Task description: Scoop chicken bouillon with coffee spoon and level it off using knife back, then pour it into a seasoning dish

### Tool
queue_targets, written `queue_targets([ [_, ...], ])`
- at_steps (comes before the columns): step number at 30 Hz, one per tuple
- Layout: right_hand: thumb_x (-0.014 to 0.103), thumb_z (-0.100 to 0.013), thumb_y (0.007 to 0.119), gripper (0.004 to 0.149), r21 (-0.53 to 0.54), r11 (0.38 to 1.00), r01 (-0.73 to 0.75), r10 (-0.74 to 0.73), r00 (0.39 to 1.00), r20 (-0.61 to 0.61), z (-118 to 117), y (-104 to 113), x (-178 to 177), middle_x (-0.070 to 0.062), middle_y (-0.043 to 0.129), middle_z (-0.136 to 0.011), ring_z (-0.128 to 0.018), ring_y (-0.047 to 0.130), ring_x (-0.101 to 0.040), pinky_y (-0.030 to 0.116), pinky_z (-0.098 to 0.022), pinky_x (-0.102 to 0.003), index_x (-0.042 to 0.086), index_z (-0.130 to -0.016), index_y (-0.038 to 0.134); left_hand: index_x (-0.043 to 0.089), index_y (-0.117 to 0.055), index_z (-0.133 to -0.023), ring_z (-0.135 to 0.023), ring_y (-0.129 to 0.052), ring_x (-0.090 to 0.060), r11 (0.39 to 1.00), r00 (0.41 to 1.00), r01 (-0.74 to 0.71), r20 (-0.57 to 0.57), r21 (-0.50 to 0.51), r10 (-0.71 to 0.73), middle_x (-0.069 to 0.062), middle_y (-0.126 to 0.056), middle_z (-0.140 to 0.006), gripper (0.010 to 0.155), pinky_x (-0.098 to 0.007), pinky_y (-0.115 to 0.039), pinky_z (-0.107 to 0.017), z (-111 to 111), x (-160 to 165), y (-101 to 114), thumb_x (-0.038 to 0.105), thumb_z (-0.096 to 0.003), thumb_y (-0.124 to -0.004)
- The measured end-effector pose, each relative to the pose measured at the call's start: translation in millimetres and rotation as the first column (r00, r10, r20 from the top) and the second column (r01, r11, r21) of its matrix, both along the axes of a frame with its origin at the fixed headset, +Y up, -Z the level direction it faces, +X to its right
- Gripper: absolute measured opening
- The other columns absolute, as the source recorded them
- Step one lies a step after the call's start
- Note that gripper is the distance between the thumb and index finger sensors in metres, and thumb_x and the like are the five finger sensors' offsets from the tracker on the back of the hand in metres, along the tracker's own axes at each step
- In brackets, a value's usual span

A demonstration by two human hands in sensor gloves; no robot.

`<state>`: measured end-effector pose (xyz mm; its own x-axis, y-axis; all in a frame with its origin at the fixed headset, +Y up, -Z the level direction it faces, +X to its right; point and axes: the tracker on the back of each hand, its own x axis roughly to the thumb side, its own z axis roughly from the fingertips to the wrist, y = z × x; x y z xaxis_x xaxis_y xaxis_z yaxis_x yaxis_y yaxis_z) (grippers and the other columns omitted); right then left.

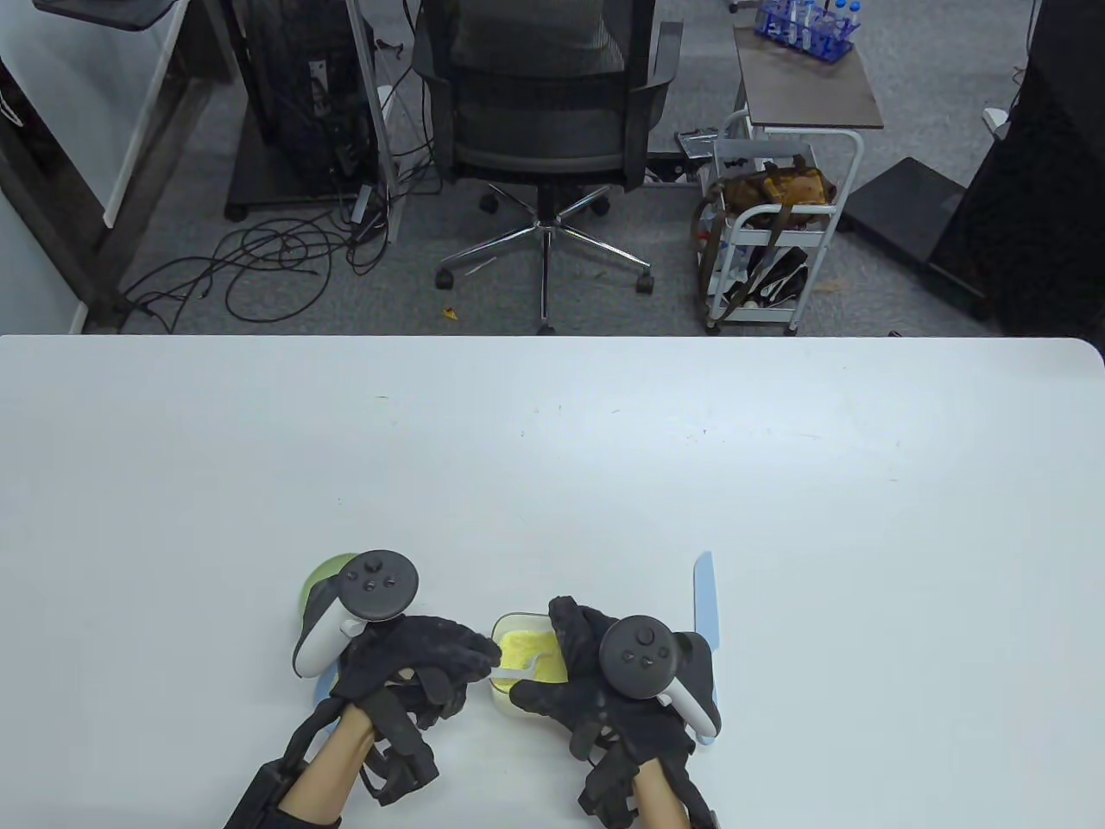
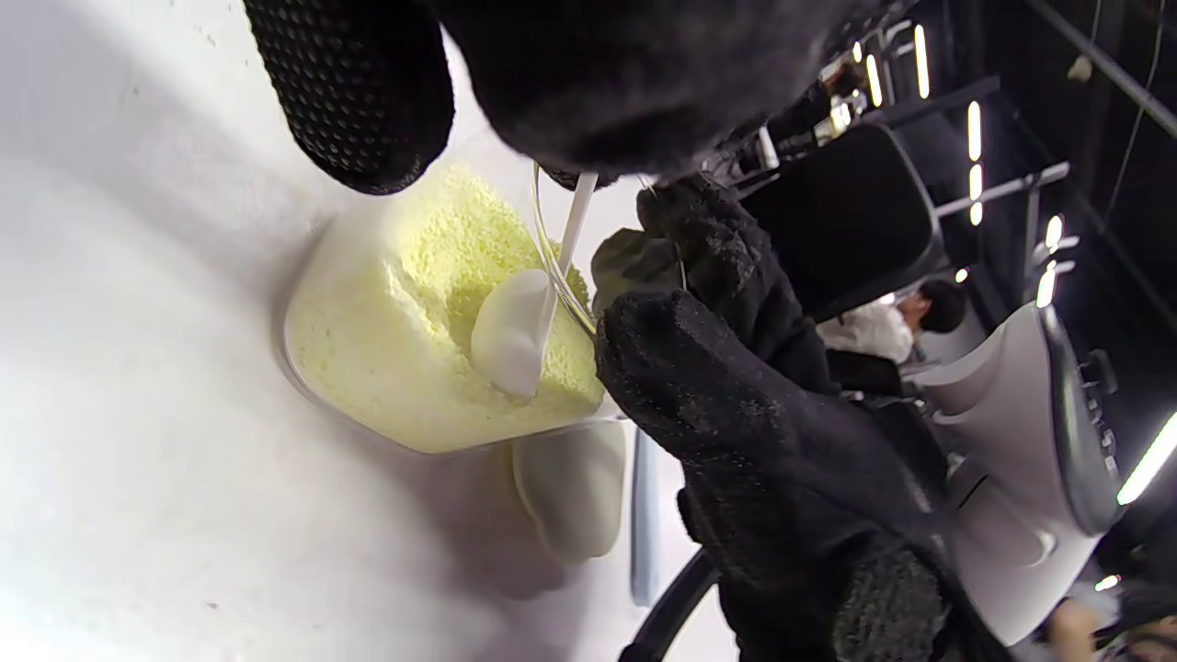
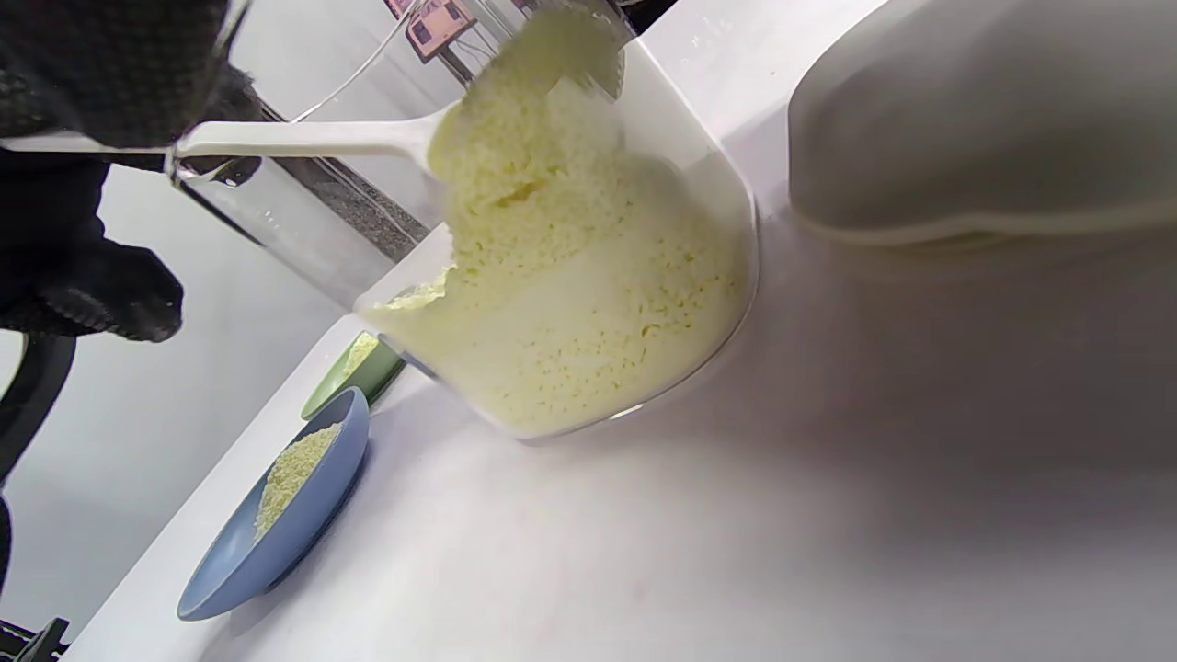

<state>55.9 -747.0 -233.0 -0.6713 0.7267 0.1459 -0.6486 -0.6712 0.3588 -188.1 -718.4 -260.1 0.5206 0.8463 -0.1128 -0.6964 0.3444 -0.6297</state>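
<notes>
Gloved left hand (image 1: 414, 669) pinches a white coffee spoon (image 2: 515, 336) dug into bouillon in the clear tub (image 3: 644, 276), which right-hand fingers (image 1: 574, 635) curl around to steady; blue knife (image 1: 706, 600) lies just right of the tub.

Black textured gloves are worn on the left hand (image 1: 414, 669) and right hand (image 1: 604, 691), dark-and-white trackers strapped on, forearms bare

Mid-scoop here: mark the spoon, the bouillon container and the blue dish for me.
spoon (image 2: 508, 338): left wrist view, back of its white bowl in the powder.
bouillon container (image 3: 726, 211): right wrist view, clear side wall.
blue dish (image 3: 276, 542): right wrist view, outer rim, powder already inside.
</notes>
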Motion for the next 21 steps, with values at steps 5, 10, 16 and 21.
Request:
queue_targets([
  [5, 0.056, -0.043, 0.083, 0.095, -0.001, 1.0, 0.003, -0.003, 1.0, 0.003, 0.0, -0.5, 0.2, -0.02, 0.027, -0.11, -0.099, 0.026, -0.049, 0.009, -0.072, -0.067, 0.018, -0.106, 0.023, 0.003, -0.082, -0.078, 0.013, -0.085, 0.0, 0.994, 0.992, -0.106, -0.07, -0.008, 0.105, -0.004, -0.097, -0.012, 0.041, -0.034, -0.083, -0.04, 6.7, -11.1, -11.4, 0.026, -0.0444, -0.08],
  [10, 0.057, -0.043, 0.083, 0.095, -0.002, 1.0, 0.006, -0.006, 1.0, 0.004, 0.0, -1.1, 0.4, -0.02, 0.027, -0.11, -0.099, 0.026, -0.048, 0.009, -0.072, -0.067, 0.018, -0.106, 0.023, -0.002, -0.081, -0.079, 0.011, -0.085, 0.0, 0.983, 0.975, -0.182, -0.128, 0.017, 0.183, -0.004, -0.097, -0.014, 0.045, -0.035, -0.082, -0.041, 11.0, -24.3, -19.8, 0.028, -0.0453, -0.078],
  [16, 0.057, -0.043, 0.083, 0.095, -0.01, 1.0, 0.016, -0.015, 1.0, 0.006, -0.4, -1.7, 1.1, -0.019, 0.027, -0.11, -0.099, 0.027, -0.049, 0.009, -0.072, -0.067, 0.019, -0.106, 0.023, 0.001, -0.079, -0.082, 0.008, -0.084, -0.001, 0.957, 0.943, -0.284, -0.168, 0.053, 0.289, -0.005, -0.096, -0.018, 0.045, -0.036, -0.08, -0.043, 18.6, -35.4, -24.5, 0.029, -0.046, -0.077],
  [21, 0.057, -0.043, 0.083, 0.094, -0.016, 1.0, 0.021, -0.021, 1.0, 0.008, -0.8, -2.7, 2.2, -0.019, 0.027, -0.111, -0.098, 0.026, -0.049, 0.009, -0.072, -0.067, 0.02, -0.106, 0.023, 0.001, -0.079, -0.082, 0.008, -0.084, 0.0, 0.937, 0.918, -0.344, -0.19, 0.06, 0.349, -0.003, -0.096, -0.018, 0.045, -0.036, -0.08, -0.043, 23.0, -43.2, -28.4, 0.029, -0.046, -0.077],
])
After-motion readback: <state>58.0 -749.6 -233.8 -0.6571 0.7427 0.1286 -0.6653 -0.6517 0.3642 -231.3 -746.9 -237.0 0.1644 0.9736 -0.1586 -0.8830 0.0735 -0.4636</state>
